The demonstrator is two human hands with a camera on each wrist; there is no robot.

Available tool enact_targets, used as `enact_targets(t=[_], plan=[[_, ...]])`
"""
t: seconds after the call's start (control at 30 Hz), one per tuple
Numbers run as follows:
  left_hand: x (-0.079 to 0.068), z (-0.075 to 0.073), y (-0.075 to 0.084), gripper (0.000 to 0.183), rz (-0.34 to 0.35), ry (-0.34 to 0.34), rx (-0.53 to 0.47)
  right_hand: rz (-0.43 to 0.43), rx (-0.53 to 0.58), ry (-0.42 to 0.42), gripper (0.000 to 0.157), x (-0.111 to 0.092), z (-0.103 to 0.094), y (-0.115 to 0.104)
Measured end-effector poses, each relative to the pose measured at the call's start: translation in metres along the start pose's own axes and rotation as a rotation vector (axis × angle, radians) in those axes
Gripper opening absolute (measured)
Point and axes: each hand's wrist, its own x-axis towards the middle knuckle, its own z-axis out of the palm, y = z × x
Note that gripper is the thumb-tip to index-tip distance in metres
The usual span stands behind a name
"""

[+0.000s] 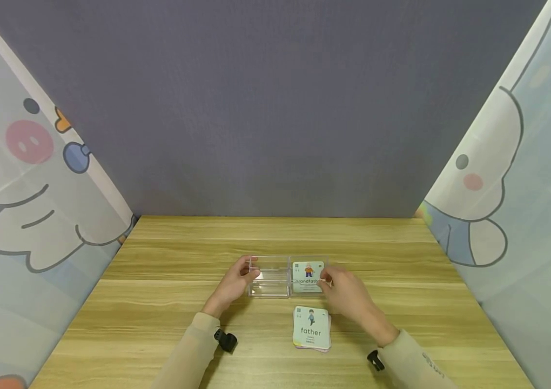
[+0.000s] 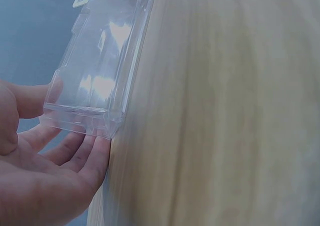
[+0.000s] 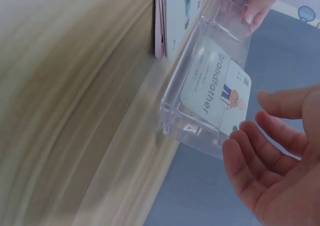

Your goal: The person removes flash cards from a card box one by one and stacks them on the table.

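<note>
A clear plastic tray (image 1: 269, 290) with compartments lies on the table, and my left hand (image 1: 233, 282) grips its left end. In the left wrist view the thumb (image 2: 35, 100) lies over that end, with fingers curled beneath it. The "grandfather" card (image 1: 308, 272) rests, slightly tilted, in the tray's right half. My right hand (image 3: 280, 156) is beside that card at the tray's right end, its thumb apart from loosely bent fingers. Whether a fingertip touches the card is hard to tell. In front of the tray lies a small card stack with the "father" card (image 1: 311, 327) on top.
The wooden table (image 1: 168, 302) runs back to a dark grey panel (image 1: 275, 108). Light curtains with cartoon figures hang at the left (image 1: 18, 216) and right (image 1: 543, 189). A black strap (image 1: 226, 341) shows by the left sleeve, another (image 1: 375, 360) by the right.
</note>
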Motion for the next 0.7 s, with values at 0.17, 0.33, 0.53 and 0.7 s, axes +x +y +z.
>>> enact_targets(t=[0.17,0.33,0.53,0.7], plan=[[0.0006,-0.0003,-0.0015,0.044,0.009,0.005,-0.003,0.004,0.011,0.02,0.011,0.0035,-0.0018,0.0],[0.0013,0.0,-0.0025,0.043,0.01,0.012,-0.01,0.013,0.034,0.021,0.009,0.0054,-0.003,-0.001],[0.0006,0.0008,-0.0023,0.044,0.009,0.005,0.004,0.015,0.048,0.06,0.014,0.0064,-0.0027,-0.0009],[0.0008,0.0,-0.0025,0.044,0.008,0.004,-0.002,-0.001,0.067,0.098,0.014,0.0087,-0.0009,-0.0002]])
